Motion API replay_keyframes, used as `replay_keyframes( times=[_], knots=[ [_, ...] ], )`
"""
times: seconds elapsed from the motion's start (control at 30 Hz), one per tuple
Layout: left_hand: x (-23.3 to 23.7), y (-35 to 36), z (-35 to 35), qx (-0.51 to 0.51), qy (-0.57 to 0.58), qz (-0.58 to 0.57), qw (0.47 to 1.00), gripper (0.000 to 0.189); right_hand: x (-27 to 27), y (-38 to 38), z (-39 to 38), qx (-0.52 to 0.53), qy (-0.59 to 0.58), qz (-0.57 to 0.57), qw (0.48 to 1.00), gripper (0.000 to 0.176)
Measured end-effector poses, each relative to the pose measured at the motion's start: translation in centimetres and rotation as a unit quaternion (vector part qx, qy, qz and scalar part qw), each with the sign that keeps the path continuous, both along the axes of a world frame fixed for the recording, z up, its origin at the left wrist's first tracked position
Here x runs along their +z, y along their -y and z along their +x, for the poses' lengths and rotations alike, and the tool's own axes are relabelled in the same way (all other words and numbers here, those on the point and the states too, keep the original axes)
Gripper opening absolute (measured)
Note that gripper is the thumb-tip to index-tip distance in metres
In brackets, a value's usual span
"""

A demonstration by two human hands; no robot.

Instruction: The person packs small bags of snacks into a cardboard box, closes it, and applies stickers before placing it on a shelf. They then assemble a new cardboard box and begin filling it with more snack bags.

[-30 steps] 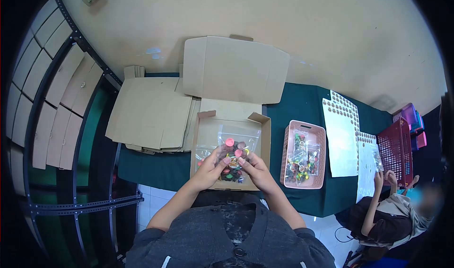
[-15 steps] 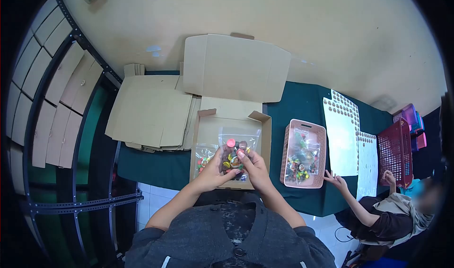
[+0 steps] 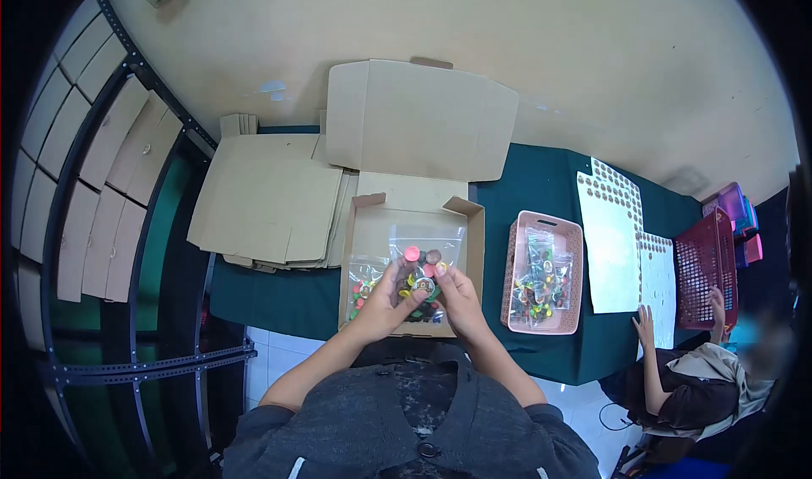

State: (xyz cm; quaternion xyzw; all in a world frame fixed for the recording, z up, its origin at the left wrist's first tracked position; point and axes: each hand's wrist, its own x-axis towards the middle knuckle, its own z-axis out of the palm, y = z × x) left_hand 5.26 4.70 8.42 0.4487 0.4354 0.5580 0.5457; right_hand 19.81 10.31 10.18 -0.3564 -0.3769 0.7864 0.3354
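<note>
Between my hands is a clear zip bag (image 3: 427,242) of round, cap-like pieces in red, yellow, green and brown, one with a round printed sticker. My left hand (image 3: 383,303) wraps the bag's left side, its thumb across the front. At the right side, my right hand (image 3: 459,300) grips the bag with thumb and fingers. Both hands are over an open cardboard box (image 3: 478,263), its lid (image 3: 423,124) raised against the wall. Inside the box at the left lies another filled zip bag (image 3: 364,274).
Flat cardboard boxes (image 3: 262,196) are stacked at left. To the right stands a pink basket (image 3: 510,297) with several filled bags. Sticker sheets (image 3: 609,259) lie beyond it, near a dark red basket (image 3: 706,276). A co-worker's hand (image 3: 645,328) touches a sheet. Shelves (image 3: 127,191) stand far left.
My right thumb has shifted slightly on the bag, which stays in both hands. The co-worker's hand has moved from beside the pink basket right to the sheets; more bags now show in that basket.
</note>
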Motion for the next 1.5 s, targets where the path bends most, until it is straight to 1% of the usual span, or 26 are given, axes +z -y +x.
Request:
replay_keyframes(
  times=[0.03,0.07,0.1,0.13,0.2,0.3,0.37,0.43,0.47,0.5,0.6,0.7,0.8,0.9,1.0,1.03,1.1,1.13,1.17,1.2,1.23,1.33,1.37,1.4,1.47,1.5],
  knots=[
    [0.6,0.0,-0.1,-0.001,0.000,0.000,1.000,0.060,0.0,0.1,0.0,0.020,0.044,0.054,0.997,0.030],
    [1.7,-0.1,-0.2,0.015,0.023,-0.065,0.998,0.056,0.1,0.2,0.0,0.040,0.087,0.107,0.990,0.034],
    [2.3,-0.1,-0.3,0.030,0.046,-0.130,0.990,0.052,0.2,0.3,-0.1,0.040,0.087,0.107,0.990,0.034],
    [1.9,-0.2,-0.2,0.028,0.046,-0.130,0.990,0.052,0.4,0.5,-0.2,0.056,0.063,0.128,0.988,0.037],
    [0.6,-0.3,-0.2,0.043,0.042,-0.071,0.996,0.048,0.6,0.5,-0.1,0.073,0.040,0.149,0.985,0.040],
    [0.3,-0.3,-0.3,0.039,0.040,-0.052,0.997,0.049,0.5,0.3,0.2,0.082,0.063,0.096,0.990,0.041],
    [0.4,-0.1,-0.6,0.033,0.048,-0.076,0.995,0.053,0.0,0.1,0.2,0.067,-0.033,0.013,0.997,0.041],
    [0.4,0.0,-0.7,0.028,0.056,-0.099,0.993,0.056,1.0,0.1,0.4,0.074,0.007,0.068,0.995,0.039],
    [0.2,0.0,-0.6,0.006,0.049,-0.040,0.998,0.058,1.5,0.1,0.4,0.081,0.047,0.123,0.988,0.036],
    [0.1,0.1,-0.4,-0.017,0.042,0.019,0.999,0.061,1.3,0.1,0.4,0.082,0.048,0.122,0.988,0.036],
    [0.7,-0.1,0.2,-0.012,0.031,0.005,0.999,0.063,0.7,-0.2,0.4,0.056,0.099,0.088,0.990,0.029],
    [1.6,0.5,0.3,-0.035,0.066,-0.021,0.997,0.068,0.5,0.2,-0.1,0.022,0.072,0.098,0.992,0.027],
    [1.0,0.7,0.0,-0.031,0.043,-0.008,0.999,0.069,0.4,0.5,-0.4,0.002,0.040,0.079,0.996,0.027],
    [1.6,0.8,0.0,-0.057,-0.011,-0.037,0.998,0.071,0.5,-0.1,-0.5,-0.057,0.043,0.142,0.987,0.027],
    [0.9,0.7,-0.3,-0.068,-0.083,-0.040,0.993,0.071,0.6,-1.6,0.3,-0.130,0.057,0.253,0.957,0.012],
    [0.7,0.6,-0.2,-0.070,-0.083,-0.041,0.993,0.071,1.2,-1.6,0.4,-0.134,0.052,0.229,0.963,0.006],
    [0.3,0.2,-0.3,0.027,-0.021,-0.012,0.999,0.057,0.8,-1.5,0.7,-0.104,0.074,0.256,0.958,0.006],
    [0.2,-0.1,-0.8,0.028,-0.022,-0.012,0.999,0.057,0.6,-1.4,0.7,-0.072,0.094,0.283,0.952,0.006],
    [0.1,-0.3,-1.5,0.034,-0.014,-0.027,0.999,0.044,0.6,-1.1,0.7,-0.058,0.155,0.329,0.930,0.006],
    [0.1,-0.6,-2.2,0.039,-0.006,-0.041,0.998,0.030,0.7,-0.8,0.6,-0.059,0.155,0.328,0.930,0.006],
    [0.2,-0.9,-2.7,0.053,-0.072,0.007,0.996,0.011,0.8,-0.6,0.5,-0.059,0.182,0.338,0.921,0.006],
    [1.2,-0.9,-3.7,-0.001,-0.099,-0.038,0.994,0.013,0.5,-0.7,0.7,-0.072,0.214,0.363,0.904,0.006],
    [1.9,-0.6,-3.4,0.019,-0.083,-0.040,0.996,0.027,0.6,-0.7,0.9,-0.060,0.212,0.374,0.901,0.006],
    [2.7,-0.6,-3.3,0.018,-0.082,-0.041,0.996,0.027,0.7,-0.7,1.1,-0.048,0.210,0.384,0.898,0.005],
    [3.9,-0.7,-3.5,0.001,-0.002,-0.066,0.998,0.042,1.3,-1.0,1.5,-0.029,0.198,0.377,0.904,0.007],
    [3.8,-0.7,-3.7,-0.013,-0.012,-0.055,0.998,0.049,1.5,-1.1,1.7,-0.009,0.185,0.372,0.910,0.010]
  ],
)
